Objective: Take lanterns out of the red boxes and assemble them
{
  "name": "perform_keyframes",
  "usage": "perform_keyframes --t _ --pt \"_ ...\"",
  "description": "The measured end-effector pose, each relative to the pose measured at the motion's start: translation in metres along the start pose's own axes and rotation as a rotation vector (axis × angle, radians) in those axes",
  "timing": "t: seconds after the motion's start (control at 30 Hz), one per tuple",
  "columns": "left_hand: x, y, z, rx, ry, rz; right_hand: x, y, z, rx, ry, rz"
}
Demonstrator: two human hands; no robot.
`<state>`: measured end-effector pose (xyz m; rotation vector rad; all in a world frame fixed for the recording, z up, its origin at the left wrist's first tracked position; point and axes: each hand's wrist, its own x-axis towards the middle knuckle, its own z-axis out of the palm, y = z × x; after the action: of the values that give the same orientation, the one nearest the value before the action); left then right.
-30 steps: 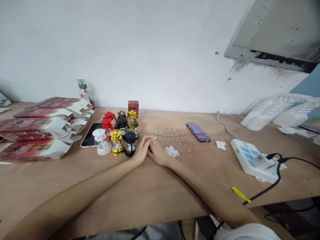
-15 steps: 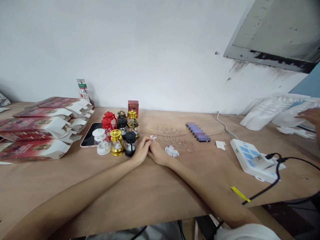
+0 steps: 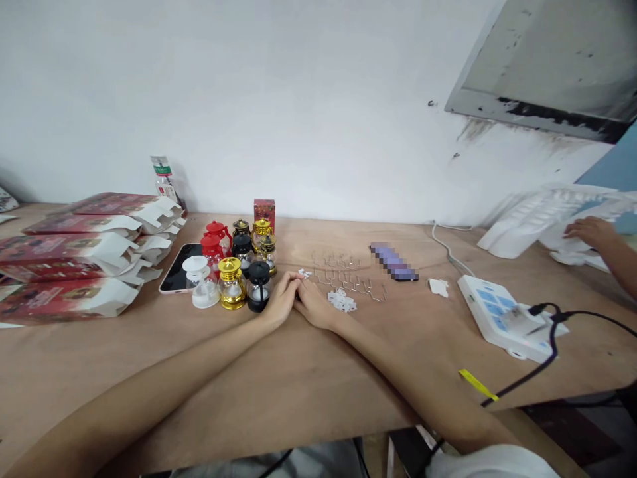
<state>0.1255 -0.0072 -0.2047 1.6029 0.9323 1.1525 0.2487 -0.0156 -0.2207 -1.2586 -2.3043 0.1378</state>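
Observation:
My left hand (image 3: pixel 281 300) and my right hand (image 3: pixel 314 304) rest on the table, touching each other at the fingers. Both are closed, with the fingers bent and pressed together; whatever may lie between them is hidden. Just beyond the fingertips are a few small white pieces (image 3: pixel 305 273). To the right of my right hand lies a loose pile of small white pieces (image 3: pixel 342 301). Thin bent metal wires (image 3: pixel 343 277) are laid out in rows behind that pile. Close by my left hand stands a black miniature lantern (image 3: pixel 259 287), beside a gold lantern (image 3: pixel 231 284) and a white lantern (image 3: pixel 200 282).
Red lanterns (image 3: pixel 217 234) and others stand behind, near a dark phone (image 3: pixel 180 269). Printed cartons (image 3: pixel 64 255) are stacked left. A partly blurred purple phone (image 3: pixel 394 263) and a white power strip (image 3: pixel 502 318) lie right. Another person's hand (image 3: pixel 592 232) is by white plastic parts (image 3: pixel 512 229).
My hands have stayed in place. At the far right, the other person's hand has reached further left over the white plastic parts.

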Motion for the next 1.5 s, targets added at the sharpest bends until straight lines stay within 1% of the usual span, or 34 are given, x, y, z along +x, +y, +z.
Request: perform_keyframes --t 0.27,0.5,0.67,0.77,0.83,0.93,1.0,1.1,1.2,1.27,1.37,1.43,1.5 --pt "0.000 -0.001 0.000 0.004 -0.002 -0.007 0.000 -0.001 -0.002 0.020 -0.025 0.017" --pt "0.000 0.001 0.000 0.005 0.023 -0.015 0.000 -0.001 -0.002 0.023 -0.022 0.008" --pt "0.000 0.003 -0.001 -0.016 0.039 -0.023 0.001 -0.003 -0.001 0.038 0.010 0.002" --pt "0.001 0.003 0.000 -0.046 0.043 -0.035 0.000 -0.005 -0.006 0.141 0.050 0.040" --pt "0.001 0.002 0.001 -0.079 0.030 -0.054 -0.001 -0.005 -0.010 0.284 0.111 0.114" --pt "0.001 0.001 0.002 -0.133 -0.010 -0.077 -0.003 -0.003 -0.012 0.523 0.274 0.260" --pt "0.000 0.000 0.003 -0.151 -0.036 -0.082 -0.004 -0.001 -0.010 0.643 0.378 0.314" --pt "0.000 -0.002 0.002 -0.141 -0.072 -0.083 -0.003 0.001 -0.008 0.741 0.474 0.334" --pt "-0.001 -0.002 0.002 -0.115 -0.130 -0.083 -0.002 0.001 -0.014 0.748 0.596 0.347" --pt "-0.004 0.001 0.002 -0.009 -0.200 -0.033 -0.002 0.001 -0.021 0.730 0.697 0.360" --pt "-0.009 0.006 0.003 0.299 -0.356 0.147 -0.004 0.004 -0.028 0.679 0.803 0.401" --pt "-0.012 0.010 0.006 0.462 -0.430 0.262 -0.005 0.005 -0.030 0.634 0.832 0.424" --pt "-0.013 0.011 0.008 0.565 -0.457 0.336 -0.006 0.004 -0.029 0.605 0.828 0.427"
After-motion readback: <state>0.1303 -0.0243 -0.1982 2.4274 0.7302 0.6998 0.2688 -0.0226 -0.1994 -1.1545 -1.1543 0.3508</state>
